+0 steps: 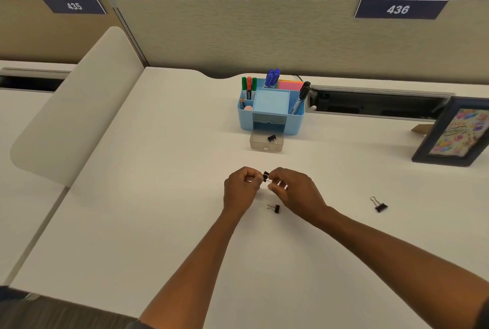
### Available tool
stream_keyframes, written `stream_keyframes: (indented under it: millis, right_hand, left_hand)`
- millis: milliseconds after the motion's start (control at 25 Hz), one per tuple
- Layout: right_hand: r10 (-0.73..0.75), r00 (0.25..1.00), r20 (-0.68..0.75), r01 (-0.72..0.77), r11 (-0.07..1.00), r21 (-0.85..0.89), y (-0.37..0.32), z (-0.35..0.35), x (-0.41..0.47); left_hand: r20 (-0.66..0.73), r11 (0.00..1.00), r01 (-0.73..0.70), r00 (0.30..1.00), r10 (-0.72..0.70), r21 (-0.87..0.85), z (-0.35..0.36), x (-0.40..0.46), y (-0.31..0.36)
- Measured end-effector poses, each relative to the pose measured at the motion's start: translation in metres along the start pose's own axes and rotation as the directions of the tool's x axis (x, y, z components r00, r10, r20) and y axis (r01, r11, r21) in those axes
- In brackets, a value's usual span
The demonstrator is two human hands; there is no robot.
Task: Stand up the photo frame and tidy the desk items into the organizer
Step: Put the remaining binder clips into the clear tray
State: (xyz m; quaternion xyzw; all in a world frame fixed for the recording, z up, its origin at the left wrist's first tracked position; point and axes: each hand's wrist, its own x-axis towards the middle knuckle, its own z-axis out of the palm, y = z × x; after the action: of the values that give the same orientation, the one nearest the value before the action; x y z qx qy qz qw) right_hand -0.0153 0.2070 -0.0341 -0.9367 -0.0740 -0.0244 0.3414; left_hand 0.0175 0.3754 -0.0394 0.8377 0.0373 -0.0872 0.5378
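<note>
Both hands meet over the middle of the white desk point(158, 223). My left hand point(239, 188) and my right hand point(296, 191) pinch one small black binder clip point(265, 176) between their fingertips. Another binder clip point(274, 208) lies on the desk just below my hands, and a third point(379, 205) lies further right. The blue organizer point(272, 127) stands at the back centre with markers and pens upright in it. Its clear drawer point(266, 147) is pulled out with a binder clip point(272, 139) inside. The dark photo frame point(455, 133) stands upright at the right edge.
A beige partition wall point(264, 35) with number plates 435 and 436 closes the back. A rounded white divider panel point(74, 106) stands at the left of the desk. An open cable slot point(375, 103) runs along the back right. Pink sticky notes point(291, 85) sit in the organizer.
</note>
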Motion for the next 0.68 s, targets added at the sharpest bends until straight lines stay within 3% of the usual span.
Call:
stream_keyframes:
  millis: [160, 240, 320, 440, 560, 680]
  right_hand:
    - [0.052, 0.996, -0.074, -0.047, 0.997, 0.056, 0.004, 0.001, 0.016]
    - [0.091, 0.99, -0.109, -0.087, 0.995, 0.044, 0.008, -0.002, 0.028]
    - [0.12, 0.983, -0.139, -0.116, 0.993, 0.035, 0.013, -0.009, 0.047]
    - [0.153, 0.978, -0.145, -0.159, 0.987, -0.033, 0.019, -0.018, 0.079]
    - [0.168, 0.982, -0.082, -0.18, 0.97, -0.162, 0.022, -0.021, 0.109]
    - [0.183, 0.983, 0.018, -0.17, 0.944, -0.284, 0.022, -0.019, 0.128]
  left_hand:
    - [-0.006, 0.998, -0.055, 0.998, 0.055, 0.039, 0.004, 0.014, 0.009]
    - [0.007, 0.981, -0.128, 0.992, 0.128, 0.147, 0.003, 0.02, 0.013]
    - [0.065, 0.902, -0.205, 0.979, 0.195, 0.379, 0.003, 0.029, 0.015]
    - [0.207, 0.703, -0.282, 0.959, 0.192, 0.653, 0.004, 0.046, 0.017]
    - [0.276, 0.59, -0.308, 0.95, 0.146, 0.746, 0.009, 0.061, 0.013]
    - [0.297, 0.564, -0.304, 0.949, 0.108, 0.768, 0.014, 0.065, 0.007]
